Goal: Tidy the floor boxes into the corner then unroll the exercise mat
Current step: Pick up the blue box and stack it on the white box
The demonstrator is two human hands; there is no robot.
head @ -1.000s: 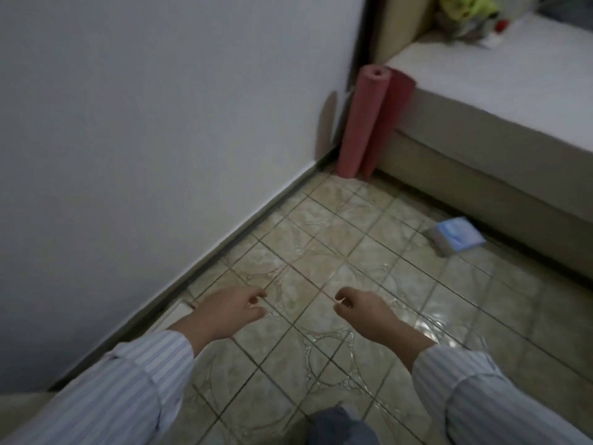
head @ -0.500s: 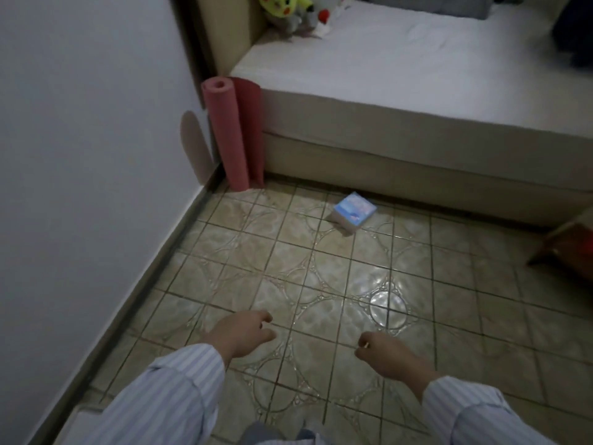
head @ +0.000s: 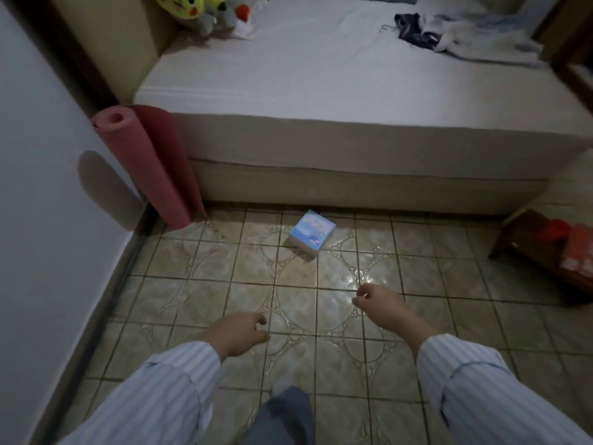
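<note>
Box (head: 310, 232) lies beyond both seemingly empty hands.

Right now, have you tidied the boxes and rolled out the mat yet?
Nothing looks done yet. The blue box sits mid-floor by the bed, and a red box is at the right. Left hand and right hand hold nothing. The pink mat stands rolled in the corner.

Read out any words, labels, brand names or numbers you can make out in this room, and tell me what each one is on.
No text here can be read.
Blue box on the floor: a printed picture on top, any lettering too blurred to read.
Red box at the right edge: pale marks on its side, too small and blurred to read.
Rolled pink mat, bed and plush toy: no lettering visible.
</note>
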